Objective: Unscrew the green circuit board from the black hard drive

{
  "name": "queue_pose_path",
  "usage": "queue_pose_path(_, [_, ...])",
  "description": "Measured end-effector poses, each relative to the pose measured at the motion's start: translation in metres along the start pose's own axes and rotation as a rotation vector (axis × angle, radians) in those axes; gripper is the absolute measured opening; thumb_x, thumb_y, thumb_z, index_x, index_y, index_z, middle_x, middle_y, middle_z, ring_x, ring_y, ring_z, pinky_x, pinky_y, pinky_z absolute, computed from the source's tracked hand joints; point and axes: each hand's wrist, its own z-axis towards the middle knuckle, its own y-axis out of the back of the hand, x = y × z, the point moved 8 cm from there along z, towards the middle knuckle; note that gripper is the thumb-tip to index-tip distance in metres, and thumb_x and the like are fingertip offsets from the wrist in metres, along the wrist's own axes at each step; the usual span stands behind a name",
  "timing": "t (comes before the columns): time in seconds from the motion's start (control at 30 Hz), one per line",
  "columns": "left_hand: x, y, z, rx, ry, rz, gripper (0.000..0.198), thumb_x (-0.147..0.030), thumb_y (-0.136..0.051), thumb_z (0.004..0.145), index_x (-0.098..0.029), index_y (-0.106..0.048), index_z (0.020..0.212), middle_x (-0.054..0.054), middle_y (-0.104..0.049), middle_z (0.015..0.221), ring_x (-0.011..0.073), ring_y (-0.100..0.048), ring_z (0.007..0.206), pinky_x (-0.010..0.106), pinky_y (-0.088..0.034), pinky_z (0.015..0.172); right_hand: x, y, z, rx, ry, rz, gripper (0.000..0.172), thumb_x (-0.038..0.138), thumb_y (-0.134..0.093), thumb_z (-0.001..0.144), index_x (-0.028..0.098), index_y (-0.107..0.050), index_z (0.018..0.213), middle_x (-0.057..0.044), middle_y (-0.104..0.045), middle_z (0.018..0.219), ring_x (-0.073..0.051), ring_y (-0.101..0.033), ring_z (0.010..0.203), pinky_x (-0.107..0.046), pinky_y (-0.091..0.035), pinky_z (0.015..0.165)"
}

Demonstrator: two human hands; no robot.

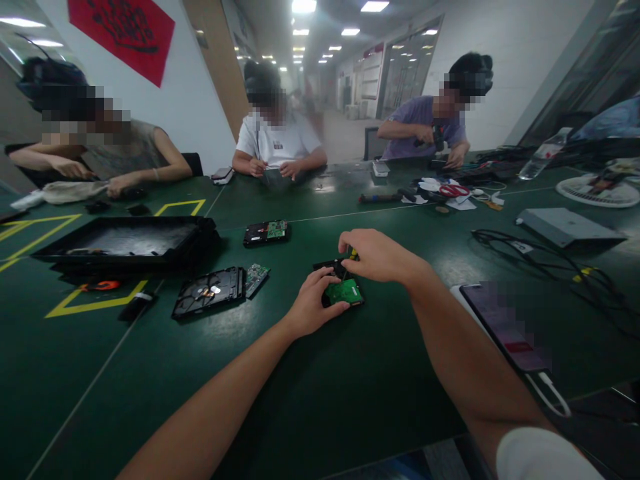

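Observation:
A hard drive (346, 292) with a green circuit board facing up lies on the green table in front of me. My left hand (313, 307) grips it, thumb along the near edge and fingers across the top. Above its far side, my right hand (383, 257) is closed around a small screwdriver (354, 254); a bit of yellow-and-black handle shows, and its tip points down at the drive. Most of the handle is hidden by my fingers. To the left lie an opened black drive casing (210, 292) and a loose circuit board (257, 280).
Another hard drive (266, 233) lies beyond my hands. A black tray (125, 240) stands at left. On the right are a phone (505, 327) with a white cable, black cables (530, 257) and a grey box (570, 227). Several people work across the table (320, 413).

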Motion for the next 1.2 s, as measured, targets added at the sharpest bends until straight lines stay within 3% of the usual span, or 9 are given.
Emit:
queue_pose_path(0.13, [-0.0011,0.0010,-0.0003,-0.005,0.001,-0.002,0.055,-0.045,-0.083,0.084,-0.028,-0.064,0.132,0.012,-0.051,0.156,0.0343,-0.045,0.149,0.056,-0.038,0.125,0.0003,-0.0021,0.0017,-0.021,0.033,0.013,0.018,0.017,-0.065,0.088,0.017,-0.065,0.106,-0.011,-0.072,0.109,-0.023,-0.065,0.098,-0.032,-0.045,0.082])
queue_pose_path(0.33, [-0.0032,0.0020,-0.0005,0.002,0.007,-0.005,0.053,-0.046,-0.082,0.085,-0.027,-0.064,0.132,0.012,-0.050,0.157,0.0337,-0.044,0.150,0.056,-0.037,0.126,-0.0031,-0.0014,0.0005,-0.022,-0.024,-0.022,0.016,0.025,-0.066,0.090,0.019,-0.065,0.105,-0.010,-0.073,0.104,-0.025,-0.066,0.093,-0.034,-0.043,0.077])
queue_pose_path(0.67, [-0.0024,0.0021,-0.0002,0.009,0.020,-0.007,0.055,-0.047,-0.083,0.085,-0.027,-0.064,0.133,0.012,-0.050,0.157,0.0341,-0.044,0.151,0.056,-0.038,0.125,-0.0025,0.0001,-0.0001,-0.024,-0.009,0.016,0.017,0.020,-0.063,0.090,0.017,-0.063,0.107,-0.011,-0.073,0.106,-0.025,-0.066,0.096,-0.033,-0.044,0.081])
queue_pose_path(0.83, [-0.0009,0.0010,0.0002,0.014,0.019,-0.008,0.056,-0.047,-0.083,0.085,-0.026,-0.064,0.133,0.012,-0.050,0.158,0.0346,-0.044,0.151,0.056,-0.038,0.125,0.0028,0.0004,-0.0015,-0.016,0.045,0.064,0.025,0.015,-0.062,0.087,0.016,-0.062,0.111,-0.011,-0.073,0.109,-0.023,-0.066,0.095,-0.032,-0.045,0.081])
queue_pose_path(1.03, [-0.0041,0.0031,-0.0006,0.006,0.010,-0.007,0.055,-0.046,-0.082,0.086,-0.026,-0.063,0.134,0.012,-0.050,0.157,0.0335,-0.043,0.151,0.055,-0.038,0.125,-0.0034,-0.0005,-0.0012,-0.037,-0.013,0.028,0.022,0.024,-0.063,0.092,0.019,-0.061,0.113,-0.010,-0.073,0.106,-0.025,-0.066,0.095,-0.034,-0.044,0.081])
queue_pose_path(1.2, [-0.0036,0.0024,-0.0002,-0.002,0.006,-0.007,0.055,-0.046,-0.084,0.084,-0.027,-0.064,0.132,0.012,-0.051,0.156,0.0342,-0.044,0.150,0.056,-0.038,0.125,-0.0001,-0.0014,-0.0009,-0.037,0.041,0.057,0.025,0.015,-0.061,0.086,0.017,-0.061,0.111,-0.012,-0.071,0.114,-0.025,-0.065,0.101,-0.033,-0.046,0.086])
